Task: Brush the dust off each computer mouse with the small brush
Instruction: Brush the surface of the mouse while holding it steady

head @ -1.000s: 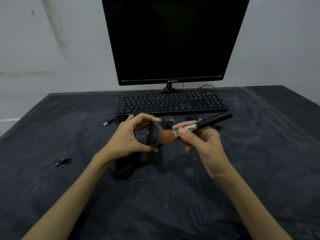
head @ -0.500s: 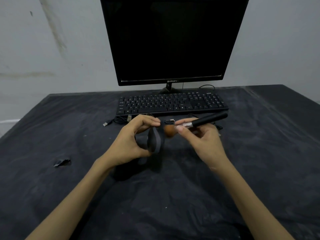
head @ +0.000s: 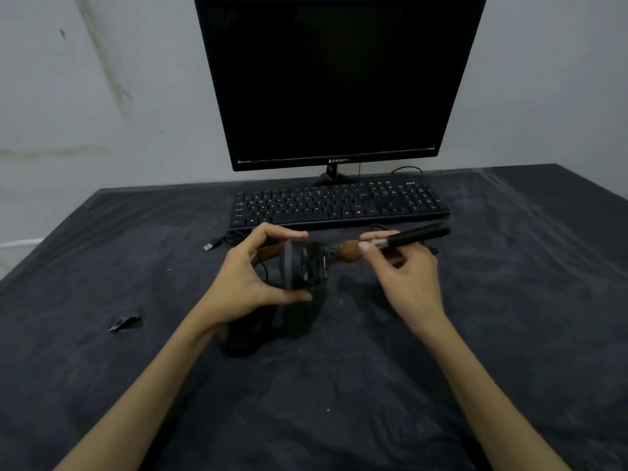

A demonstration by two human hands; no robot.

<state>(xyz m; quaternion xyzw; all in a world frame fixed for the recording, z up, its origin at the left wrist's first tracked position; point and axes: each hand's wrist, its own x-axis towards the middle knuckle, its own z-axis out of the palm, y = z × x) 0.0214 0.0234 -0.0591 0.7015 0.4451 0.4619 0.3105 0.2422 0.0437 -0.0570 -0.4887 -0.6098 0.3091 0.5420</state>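
My left hand (head: 244, 280) holds a black computer mouse (head: 304, 265) up off the table, on its side, pinched between thumb and fingers. My right hand (head: 404, 277) grips a small brush (head: 401, 239) by its black handle. Its brown bristle head sits just right of the mouse, close to its upper edge; I cannot tell whether it touches. A second black mouse (head: 248, 334) lies on the table below my left wrist, partly hidden by it.
A black keyboard (head: 339, 203) and a dark monitor (head: 339, 79) stand behind my hands. Mouse cables and a USB plug (head: 209, 246) lie in front of the keyboard. A small dark scrap (head: 124, 322) lies at left on the black cloth-covered table (head: 509, 317).
The brush went from lying across the mouse's face to its upper right edge. The left hand has turned the mouse slightly, and both hands have shifted a little toward the keyboard.
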